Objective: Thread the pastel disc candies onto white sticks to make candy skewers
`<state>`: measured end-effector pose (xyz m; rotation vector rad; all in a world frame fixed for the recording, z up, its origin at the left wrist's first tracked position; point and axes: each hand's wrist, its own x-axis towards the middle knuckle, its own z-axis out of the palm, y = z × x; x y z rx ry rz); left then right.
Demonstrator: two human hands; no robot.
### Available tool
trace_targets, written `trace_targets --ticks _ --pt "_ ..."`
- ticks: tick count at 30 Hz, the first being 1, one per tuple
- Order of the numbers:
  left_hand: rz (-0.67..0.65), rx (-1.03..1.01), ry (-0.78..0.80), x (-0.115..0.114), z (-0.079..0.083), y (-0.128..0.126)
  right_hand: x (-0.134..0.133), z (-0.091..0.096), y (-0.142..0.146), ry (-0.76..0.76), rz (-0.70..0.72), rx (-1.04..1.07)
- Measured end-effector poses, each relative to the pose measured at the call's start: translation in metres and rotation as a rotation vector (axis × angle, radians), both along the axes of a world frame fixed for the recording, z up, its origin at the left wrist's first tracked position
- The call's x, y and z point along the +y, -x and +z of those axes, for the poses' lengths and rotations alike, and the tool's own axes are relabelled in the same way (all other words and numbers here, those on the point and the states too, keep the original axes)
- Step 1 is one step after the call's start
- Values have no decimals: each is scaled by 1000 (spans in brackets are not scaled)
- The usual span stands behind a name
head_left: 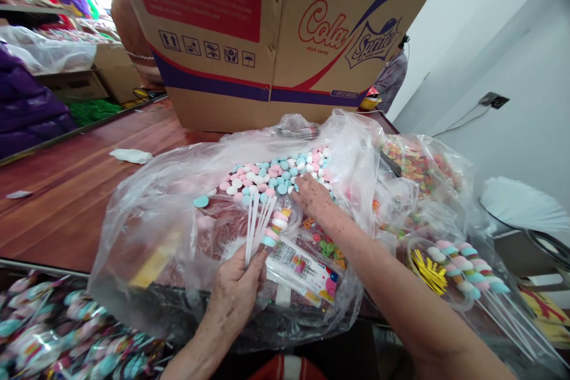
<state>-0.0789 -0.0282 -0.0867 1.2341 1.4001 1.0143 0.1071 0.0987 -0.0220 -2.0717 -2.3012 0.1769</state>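
Note:
My left hand (pixel 240 282) is closed around a fanned bunch of white candy sticks (pixel 255 222). Beside them, a skewer of pink, white, blue and orange candies (pixel 276 228) rises from the same hand. My right hand (pixel 312 195) reaches to the near edge of a pile of pink, white and blue round candies (pixel 271 173). Its fingers are curled together among them; whatever they pinch is hidden. The pile lies on a clear plastic bag (pixel 138 208). Small green and orange ring candies (pixel 328 246) and a printed packet (pixel 303 270) lie below my right forearm.
A large cardboard box (pixel 214 89) stands behind the pile. Finished candy skewers (pixel 472 267) and yellow twist ties (pixel 428 273) in a round tub lie to the right. A bag of ring candies (pixel 418 160) sits behind them. Many wrapped skewers (pixel 80 332) fill the lower left.

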Motion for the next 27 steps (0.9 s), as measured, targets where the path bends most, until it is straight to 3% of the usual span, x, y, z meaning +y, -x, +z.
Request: trace_targets --ticks 3,8,10,16,24,27 --pt "-16 -15 -3 1 0 1 -6 -2 1 18 17 -39" --pt "-25 -35 3 0 0 0 -9 -7 -21 106 44 434" --pt "-15 -29 1 0 -1 -1 -8 -12 -32 139 36 531" --pt "-5 15 1 1 1 -1 -4 -30 -52 20 -45 639" --pt "1 -3 25 0 4 -2 1 -26 -53 -8 -61 862" --pt "-3 -28 37 -1 6 -2 1 -29 -46 -80 -22 696"
